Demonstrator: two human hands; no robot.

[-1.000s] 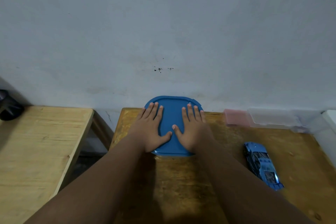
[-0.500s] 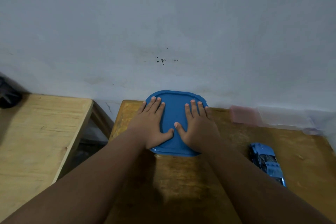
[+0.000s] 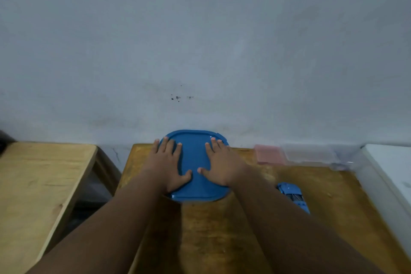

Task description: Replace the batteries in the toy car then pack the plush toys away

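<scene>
- Pressing down with both palms, a person leans over a blue lid (image 3: 195,162) that sits at the far edge of a wooden table (image 3: 222,240), close against a pale wall (image 3: 200,40).
- Left hand (image 3: 167,165) lies flat on the lid's left side, fingers spread and pointing toward the wall; right hand (image 3: 222,163) mirrors it on the right side. Neither grips anything. The thumbs point inward and stop just short of touching.
- Placing one hand on each half spreads the push evenly, which reads as an effort to snap the lid shut all the way round (the container beneath is hidden, and so are any plush toys).
- A blue toy car (image 3: 293,196) rests on the table to the person's right, partly behind the right forearm and apart from the lid. It looks set aside, so the battery step is probably done, though its underside cannot be seen.
- Along the wall to the right lie a pink flat case (image 3: 270,154) and a clear plastic box (image 3: 311,154), out of the way.
- A second, lighter wooden table (image 3: 40,184) stands to the left, across a gap.
</scene>
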